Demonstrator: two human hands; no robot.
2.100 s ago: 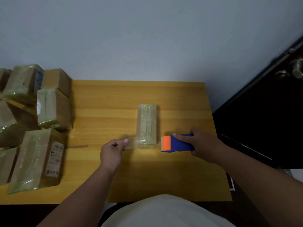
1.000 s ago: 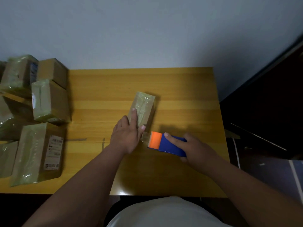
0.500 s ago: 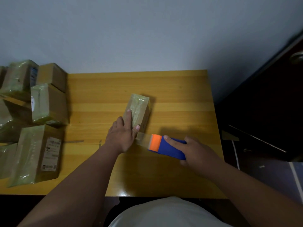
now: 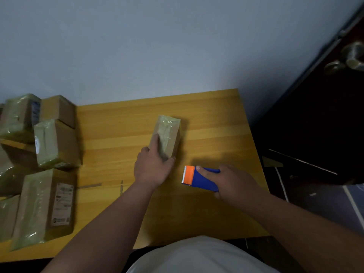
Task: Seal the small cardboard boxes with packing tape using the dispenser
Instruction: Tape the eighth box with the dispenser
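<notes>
A small cardboard box (image 4: 167, 133) covered in glossy tape lies slightly askew in the middle of the wooden table (image 4: 212, 123). My left hand (image 4: 152, 166) rests on its near end, with the index finger straight along the top and the thumb against the near right corner. My right hand (image 4: 234, 182) grips the blue tape dispenser (image 4: 202, 179) just right of the box's near end. Its orange toothed head points left, a short gap away from the box. No tape shows across that gap.
Several taped cardboard boxes (image 4: 55, 142) are piled along the table's left side, one with a printed label (image 4: 62, 203). Strips of tape (image 4: 88, 186) are stuck to the tabletop left of my left wrist. A dark door (image 4: 325, 119) with a knob stands at the right.
Half a second ago a strip of tape ran from the dispenser to the box's near end. Now the dispenser has drawn back to the right and the strip is gone. My left hand stays on the box.
</notes>
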